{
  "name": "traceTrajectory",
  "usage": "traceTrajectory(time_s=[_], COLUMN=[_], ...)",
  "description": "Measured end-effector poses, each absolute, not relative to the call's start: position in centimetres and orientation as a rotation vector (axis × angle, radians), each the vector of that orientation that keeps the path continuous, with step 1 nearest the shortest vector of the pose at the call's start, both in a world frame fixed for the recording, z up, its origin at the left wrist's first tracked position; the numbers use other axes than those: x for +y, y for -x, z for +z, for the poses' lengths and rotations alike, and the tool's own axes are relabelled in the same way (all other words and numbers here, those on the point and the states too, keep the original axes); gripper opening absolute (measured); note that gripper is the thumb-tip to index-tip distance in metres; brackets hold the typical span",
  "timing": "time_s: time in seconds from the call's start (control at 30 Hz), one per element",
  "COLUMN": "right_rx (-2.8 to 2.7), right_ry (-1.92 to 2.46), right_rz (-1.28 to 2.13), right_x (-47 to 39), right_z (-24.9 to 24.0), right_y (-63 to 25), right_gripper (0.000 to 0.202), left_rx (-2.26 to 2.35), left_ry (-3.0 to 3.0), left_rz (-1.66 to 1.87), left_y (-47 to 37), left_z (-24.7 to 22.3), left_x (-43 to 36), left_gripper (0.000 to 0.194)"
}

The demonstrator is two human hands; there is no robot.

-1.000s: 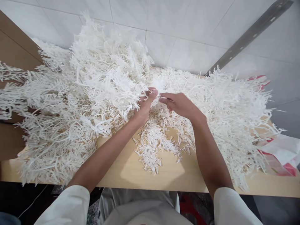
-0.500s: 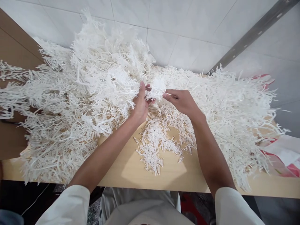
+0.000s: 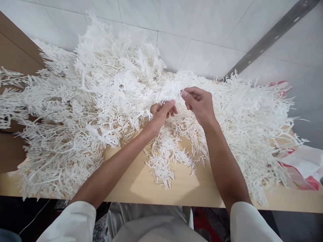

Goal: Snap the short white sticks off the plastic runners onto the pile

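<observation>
White, branching plastic sprigs (image 3: pixel 106 80) with needle-like tips lie heaped over the table. My left hand (image 3: pixel 161 116) is closed near the middle of the heap, thumb against the curled fingers, on a white sprig (image 3: pixel 170 91) that blends into the pile behind. To its right and slightly higher, my right hand (image 3: pixel 199 102) pinches thumb and forefinger at the sprig's edge; whatever is between those tips is too small to make out. Below both hands, short loose white bits (image 3: pixel 165 158) are scattered on the wood.
The pale wooden table (image 3: pixel 141 185) stands against a tiled wall (image 3: pixel 191 20). A brown cardboard box (image 3: pixel 15 50) is at the left. A red-and-white plastic bag (image 3: pixel 302 164) lies at the right edge. A grey metal bar (image 3: pixel 267 43) slants down at the back right.
My left hand has shifted right and a little down, its thumb now folded over the fingers. My right hand has turned upward, its fingers curled more tightly.
</observation>
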State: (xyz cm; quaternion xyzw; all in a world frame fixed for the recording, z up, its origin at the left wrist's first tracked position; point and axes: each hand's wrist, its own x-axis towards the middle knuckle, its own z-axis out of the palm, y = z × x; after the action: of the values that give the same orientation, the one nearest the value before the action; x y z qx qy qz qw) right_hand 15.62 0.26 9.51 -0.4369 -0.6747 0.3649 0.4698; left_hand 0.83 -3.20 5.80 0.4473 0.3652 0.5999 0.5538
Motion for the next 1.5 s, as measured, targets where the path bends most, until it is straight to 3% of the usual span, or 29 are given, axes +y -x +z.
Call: traceTrajectory(time_s=[0.37, 0.47, 0.67, 0.87, 1.13, 1.33, 1.5], right_rx=[-1.783, -1.804, -1.845, -1.733, -1.429, -1.564, -1.493], right_ry=[1.094, 1.117, 1.07, 1.088, 1.056, 1.101, 1.16], right_rz=[0.527, 0.5, 0.529, 0.499, 0.571, 0.845, 0.853], right_x=[0.2, 0.0, -0.2, 0.2, 2.7, 1.1, 2.3], right_z=[9.4, 9.5, 9.8, 9.4, 6.6, 8.1, 6.8], right_y=[-16.4, -15.8, -15.5, -15.9, -17.4, -15.4, -16.2], right_gripper=[0.011, 0.003, 0.008, 0.01, 0.021, 0.037, 0.04], left_rx=[0.943, 1.006, 1.352, 1.628, 1.455, 1.355, 1.302], left_ry=[-1.189, -1.481, -1.976, -2.174, -2.302, -2.342, -2.114], left_rz=[1.563, 1.607, 1.889, 1.596, 1.665, 1.659, 1.762], left_y=[-0.9, -1.0, -0.2, 1.6, 1.3, 0.0, 0.7], left_z=[5.5, 5.2, 4.2, 3.9, 3.3, 2.4, 3.5], left_x=[-3.8, -4.2, -3.7, -2.2, -2.5, -3.0, -3.0], left_gripper=[0.037, 0.026, 0.026, 0.037, 0.023, 0.019, 0.024])
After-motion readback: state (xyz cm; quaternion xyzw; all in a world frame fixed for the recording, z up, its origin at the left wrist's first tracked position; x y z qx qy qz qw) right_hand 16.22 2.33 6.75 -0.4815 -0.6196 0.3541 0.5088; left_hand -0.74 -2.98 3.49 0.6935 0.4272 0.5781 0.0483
